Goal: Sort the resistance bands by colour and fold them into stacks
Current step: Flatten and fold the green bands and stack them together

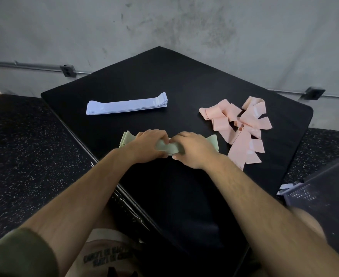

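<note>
Pale green resistance bands [169, 147] lie bunched in the middle of the black table [184, 80]. My left hand [148, 143] and my right hand [192, 147] both grip them, fingers curled round the middle, the ends sticking out to either side. A neat flat stack of lavender bands [127, 106] lies at the far left. A loose tangled heap of pink bands [242, 126] lies to the right of my hands.
A dark perforated bin [324, 192] stands at the right edge, with a lavender scrap [285, 187] beside it. Speckled black rubber flooring [24, 156] surrounds the table. A grey wall with a conduit runs behind.
</note>
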